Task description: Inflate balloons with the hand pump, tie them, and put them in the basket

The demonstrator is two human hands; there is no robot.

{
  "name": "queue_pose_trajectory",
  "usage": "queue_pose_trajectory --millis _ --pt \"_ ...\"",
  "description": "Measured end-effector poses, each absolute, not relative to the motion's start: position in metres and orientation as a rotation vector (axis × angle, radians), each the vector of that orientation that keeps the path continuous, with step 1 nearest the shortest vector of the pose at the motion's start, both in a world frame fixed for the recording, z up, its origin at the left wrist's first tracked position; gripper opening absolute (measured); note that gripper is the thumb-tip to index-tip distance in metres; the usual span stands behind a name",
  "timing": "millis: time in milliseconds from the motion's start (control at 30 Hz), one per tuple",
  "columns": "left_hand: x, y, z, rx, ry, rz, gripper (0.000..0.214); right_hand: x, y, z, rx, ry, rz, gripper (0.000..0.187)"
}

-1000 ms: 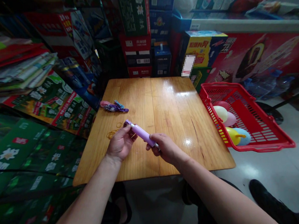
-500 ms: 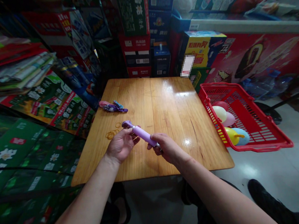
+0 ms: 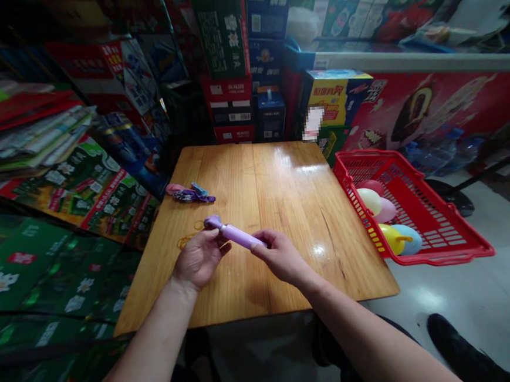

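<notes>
A light purple balloon pump point(image 3: 241, 237) is held slantwise above the wooden table point(image 3: 281, 183). My right hand point(image 3: 281, 255) is closed around its near right end. At the other end a limp purple balloon point(image 3: 212, 221) sits at the nozzle. The fingers of my left hand point(image 3: 202, 259) pinch it there, thumb on top. Beside my left hand lie several yellowish rubber bands point(image 3: 185, 242), partly hidden by it. Farther back on the left is a small heap of deflated balloons point(image 3: 193, 193), purple, blue and pink.
To the table's right stands a red plastic basket point(image 3: 453, 240) holding several inflated balloons point(image 3: 406, 239). Green cartons point(image 3: 27, 271) crowd the left side, with stacked papers point(image 3: 34, 135) above. More boxes point(image 3: 231, 110) stand behind the table. A dark shoe point(image 3: 445, 335) shows at lower right.
The pump lies a little flatter, and my right hand has shifted its grip at the pump's end. My left hand still pinches the balloon. The whole view has tilted slightly upward.
</notes>
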State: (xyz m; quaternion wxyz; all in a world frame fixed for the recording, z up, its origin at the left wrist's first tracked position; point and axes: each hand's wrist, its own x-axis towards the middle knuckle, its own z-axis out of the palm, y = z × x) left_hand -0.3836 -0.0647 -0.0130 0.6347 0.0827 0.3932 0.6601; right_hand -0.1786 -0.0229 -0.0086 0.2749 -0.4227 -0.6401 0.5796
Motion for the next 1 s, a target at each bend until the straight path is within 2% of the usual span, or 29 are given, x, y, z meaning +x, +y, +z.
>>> queue_pose_trajectory --millis 300,533,867,1000 --pt "-0.378 -0.065 -0.015 0.215 0.940 1.518 0.018 -0.177 -0.025 -0.006 -1.031 -1.897 1.120 0.027" --pt "-0.379 -0.067 -0.017 0.167 0.814 1.476 0.026 -0.176 -0.021 -0.005 -0.982 -1.888 1.143 0.026" --pt "-0.375 -0.067 -0.010 0.087 0.782 1.473 0.010 -0.177 -0.020 -0.002 -1.000 -1.943 1.058 0.031" --pt "-0.370 -0.062 -0.015 0.021 0.811 1.513 0.015 -0.179 -0.019 -0.002 -0.994 -1.956 1.027 0.031"
